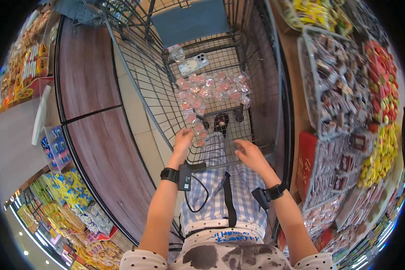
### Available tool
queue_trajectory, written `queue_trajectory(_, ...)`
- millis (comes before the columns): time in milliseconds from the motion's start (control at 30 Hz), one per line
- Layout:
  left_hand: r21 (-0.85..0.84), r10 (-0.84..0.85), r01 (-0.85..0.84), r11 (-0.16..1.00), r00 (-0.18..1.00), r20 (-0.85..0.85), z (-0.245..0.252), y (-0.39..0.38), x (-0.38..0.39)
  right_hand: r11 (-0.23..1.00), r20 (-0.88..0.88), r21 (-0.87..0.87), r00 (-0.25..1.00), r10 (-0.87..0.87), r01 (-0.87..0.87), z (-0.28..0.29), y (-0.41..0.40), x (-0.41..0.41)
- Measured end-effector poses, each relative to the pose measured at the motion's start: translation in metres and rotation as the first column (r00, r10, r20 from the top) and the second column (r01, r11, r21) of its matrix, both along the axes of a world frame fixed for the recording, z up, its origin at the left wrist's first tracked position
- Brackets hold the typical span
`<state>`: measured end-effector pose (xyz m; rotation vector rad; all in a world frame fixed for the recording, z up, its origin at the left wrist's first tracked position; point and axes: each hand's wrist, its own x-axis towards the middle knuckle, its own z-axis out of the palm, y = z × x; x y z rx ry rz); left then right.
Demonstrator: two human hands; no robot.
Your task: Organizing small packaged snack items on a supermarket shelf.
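Note:
In front of me is a metal wire shopping cart (148, 104). Pink sweets in clear wrappers (195, 91) lie spread over its wire floor, in a band across the middle and a line down the left toward me. My left hand (183, 141) is inside the near left of the cart, beside the nearest wrapped sweets; its fingertips are bent, and whether they pinch anything is unclear. My right hand (252, 156) hovers over the near right part of the cart with fingers loosely curled, thumb apart and nothing visible in it.
A smartphone (193, 64) and a clear plastic container (177, 53) lie at the cart's far end. Clear bins of wrapped sweets (339, 84) line the right side. Wood-look display panels (91, 67) stand on the left, with bagged snacks (71, 192) beyond them.

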<state>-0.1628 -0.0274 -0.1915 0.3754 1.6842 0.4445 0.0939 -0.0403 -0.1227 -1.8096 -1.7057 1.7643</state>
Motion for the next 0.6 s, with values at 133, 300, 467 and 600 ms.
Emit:
queue_trajectory(133, -0.207, 0.11, -0.089, 0.974, 0.99, 0.093, -0.035, -0.013, 0.021, 0.984, -0.006, -0.153, 0.995, 0.095, -0.095, -0.054, 0.016, -0.025)
queue_trajectory(300, -0.177, -0.105, 0.089, 0.98, 0.991, -0.083, -0.136, -0.061, 0.031, 0.924, -0.104, -0.366, 0.992, 0.076, -0.109, -0.131, 0.018, -0.048)
queue_trajectory(467, -0.333, -0.678, 0.612, 0.717, 0.724, -0.128, -0.162, -0.072, 0.045, 0.954, -0.105, -0.283, 0.992, 0.071, -0.098, -0.204, 0.005, -0.079)
queue_trajectory(600, -0.452, -0.705, 0.599, 0.662, 0.702, -0.102, -0.15, -0.06, 0.061, 0.965, -0.102, -0.258, 0.995, 0.014, -0.04, -0.229, 0.018, -0.106)
